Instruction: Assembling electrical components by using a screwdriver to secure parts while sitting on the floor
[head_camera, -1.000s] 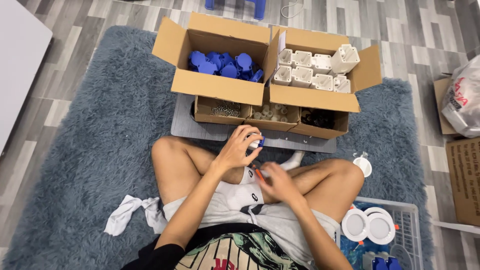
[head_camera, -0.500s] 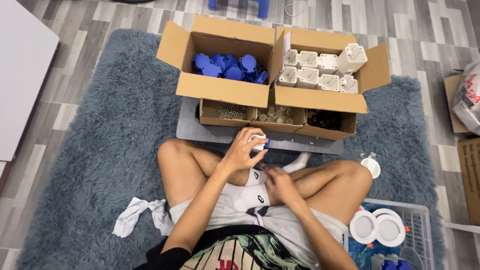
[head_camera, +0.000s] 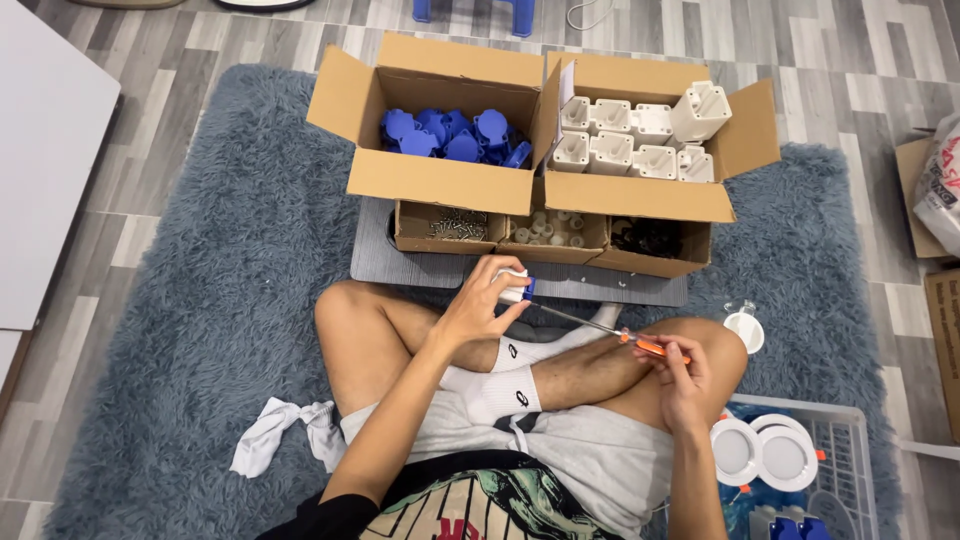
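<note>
Your right hand (head_camera: 682, 375) pinches the orange-handled screwdriver (head_camera: 600, 327) above your knee; your left hand (head_camera: 480, 308) wraps the small white-and-blue part (head_camera: 516, 287) over your shin. If the long, slanted shaft slips from the part, it could jab your fingers or leg.

2 big boxes (head_camera: 440, 180) behind 3 small boxes (head_camera: 548, 240); basket (head_camera: 850, 450) right of knee.

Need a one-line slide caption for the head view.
Seated cross-legged on a grey rug, left hand holds a small white-and-blue part while right hand points an orange-handled screwdriver at it.
</note>
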